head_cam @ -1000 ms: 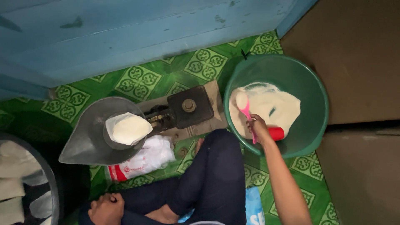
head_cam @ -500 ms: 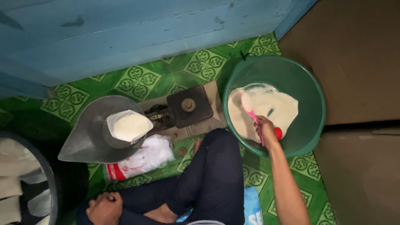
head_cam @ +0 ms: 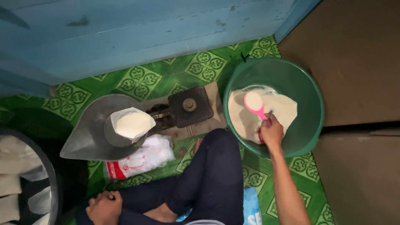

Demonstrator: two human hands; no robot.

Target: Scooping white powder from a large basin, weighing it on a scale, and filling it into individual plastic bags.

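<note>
The right hand [head_cam: 271,132] is wrapped around the handle of a pink scoop [head_cam: 255,104], its grip pinching the handle tight over the green basin [head_cam: 310,96]. A second ago the scoop sat lower and more to the left in the white powder [head_cam: 246,118]; half a second ago it was down in the heap. Now its bowl is lifted, level and heaped with white powder, pointing toward the far rim. So a fresh load has just come up out of the heap, and it hangs above the basin, not yet moved toward the scale [head_cam: 185,109].

The left hand [head_cam: 104,207] rests low by the person's crossed legs [head_cam: 204,179], fingers curled in on themselves and holding nothing; it has hardly shifted over the last second.

On the scale's grey metal pan [head_cam: 85,139] sits an open clear bag [head_cam: 132,124] already filled with the same white powder, in the same place as before. Just in front of the pan lies a crumpled white plastic sack [head_cam: 143,157] with red print, and a blue packet [head_cam: 251,208] pokes out beside the knee.

All this is on the floor, which is covered in a green patterned mat [head_cam: 137,81]. A blue-painted plank wall [head_cam: 146,29] runs along the far side, and bare brown floor [head_cam: 358,62] lies to the right. At the left edge a dark round tub [head_cam: 50,183] holds pale filled bags [head_cam: 16,166].
</note>
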